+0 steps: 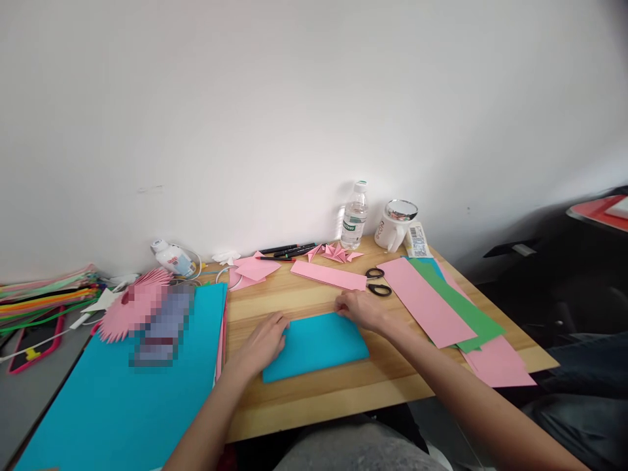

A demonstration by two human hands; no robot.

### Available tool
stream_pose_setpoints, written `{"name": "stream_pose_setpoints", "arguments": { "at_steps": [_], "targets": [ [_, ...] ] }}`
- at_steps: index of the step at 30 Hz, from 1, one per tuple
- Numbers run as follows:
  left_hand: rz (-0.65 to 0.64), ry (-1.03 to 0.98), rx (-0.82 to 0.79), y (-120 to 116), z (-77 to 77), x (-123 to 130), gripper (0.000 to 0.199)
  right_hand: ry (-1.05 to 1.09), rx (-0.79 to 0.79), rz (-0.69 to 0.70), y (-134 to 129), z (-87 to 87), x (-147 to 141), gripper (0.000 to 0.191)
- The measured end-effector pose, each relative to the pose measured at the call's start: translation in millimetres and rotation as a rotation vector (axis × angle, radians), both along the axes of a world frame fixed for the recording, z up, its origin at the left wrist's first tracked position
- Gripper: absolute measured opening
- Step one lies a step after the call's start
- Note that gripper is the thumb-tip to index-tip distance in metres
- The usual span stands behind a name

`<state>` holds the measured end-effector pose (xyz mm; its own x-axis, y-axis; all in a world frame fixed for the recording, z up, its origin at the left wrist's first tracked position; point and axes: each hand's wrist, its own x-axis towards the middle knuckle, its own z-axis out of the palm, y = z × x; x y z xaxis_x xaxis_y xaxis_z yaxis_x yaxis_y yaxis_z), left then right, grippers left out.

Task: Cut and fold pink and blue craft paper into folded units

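Centrally, near the front edge of the wooden bench [304,422], a blue sheet [318,350] is laid flat, its long sides running roughly from left to right. Its far-left corner is touched by the left hand [265,341], whose fingers are bent and held close together. The far-right corner is covered by the right hand [362,307], its fingers curled down; whether the paper is pinched by either hand cannot be told.

Beyond the sheet, a narrow pink strip [328,275] is seen, with the black-handled scissors [375,290] placed at its right end. Behind the strip, folded pink pieces [337,253] and dark pens [289,250] are gathered near the wall. A clear bottle [354,221] and a white mug [390,234] are stood upright at the back. To the right, a pink sheet [429,304] is overlapped onto a green sheet [478,324]. To the left, a large blue stack [191,347] is spread, and on its far part a pleated pink fan [132,307] is rested, partly blurred by pixelation.
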<state>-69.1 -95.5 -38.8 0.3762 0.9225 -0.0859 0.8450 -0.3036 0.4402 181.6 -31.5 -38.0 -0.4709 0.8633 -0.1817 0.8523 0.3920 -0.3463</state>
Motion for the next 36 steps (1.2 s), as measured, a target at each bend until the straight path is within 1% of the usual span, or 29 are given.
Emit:
{"name": "stream_pose_setpoints", "arguments": {
  "at_steps": [4, 6, 8, 10, 11, 14, 15, 17, 19, 21, 25, 29, 32, 36],
  "targets": [
    [-0.116, 0.066, -0.083, 4.8, 2.2, -0.4, 0.025, -0.088, -0.023, 0.093, 4.3, -0.2, -10.3, 0.024],
    [-0.177, 0.077, -0.118, 6.8, 5.4, 1.5, 0.03, -0.135, -0.029, 0.119, 2.9, 0.1, -15.4, 0.026],
    [-0.223, 0.112, -0.15, 8.1, 9.0, 5.1, 0.035, -0.177, -0.025, 0.132, -1.6, 2.4, -20.8, 0.024],
    [-0.24, 0.146, -0.173, 8.7, 12.0, 9.8, 0.034, -0.206, -0.018, 0.139, -8.7, 6.1, -26.9, 0.017],
    [-0.238, 0.156, -0.181, 8.6, 13.1, 12.3, 0.032, -0.218, -0.015, 0.136, -12.7, 7.8, -30.1, 0.017],
    [-0.211, 0.158, -0.179, 6.6, 14.2, 19.5, 0.031, -0.237, 0.008, 0.103, -24.1, 10.2, -38.1, 0.032],
    [-0.202, 0.158, -0.176, 5.6, 14.1, 21.4, 0.032, -0.235, 0.019, 0.098, -27.2, 9.6, -39.7, 0.032],
    [-0.187, 0.154, -0.168, 3.2, 13.1, 23.8, 0.034, -0.21, 0.034, 0.127, -32.1, 6.7, -40.8, 0.026],
    [-0.179, 0.147, -0.16, 1.3, 11.4, 24.3, 0.037, -0.17, 0.039, 0.188, -36.3, 2.4, -39.7, 0.019],
    [-0.175, 0.141, -0.155, 0.1, 9.3, 23.3, 0.041, -0.133, 0.045, 0.24, -41.2, -2.0, -37.8, 0.02],
    [-0.166, 0.127, -0.146, -0.6, 5.5, 21.6, 0.048, -0.073, 0.074, 0.286, -54.6, -8.6, -36.0, 0.022],
    [-0.152, 0.129, -0.131, -2.5, 4.4, 23.4, 0.055, -0.042, 0.121, 0.304, -66.7, -14.2, -38.1, 0.017],
    [-0.143, 0.151, -0.119, -4.7, 3.6, 26.0, 0.06, -0.029, 0.121, 0.309, -75.1, -16.8, -40.2, 0.016],
    [-0.123, 0.19, -0.081, -6.9, 1.4, 28.0, 0.064, 0.034, 0.151, 0.227, -90.6, -17.0, -42.9, 0.016]
  ]
}}
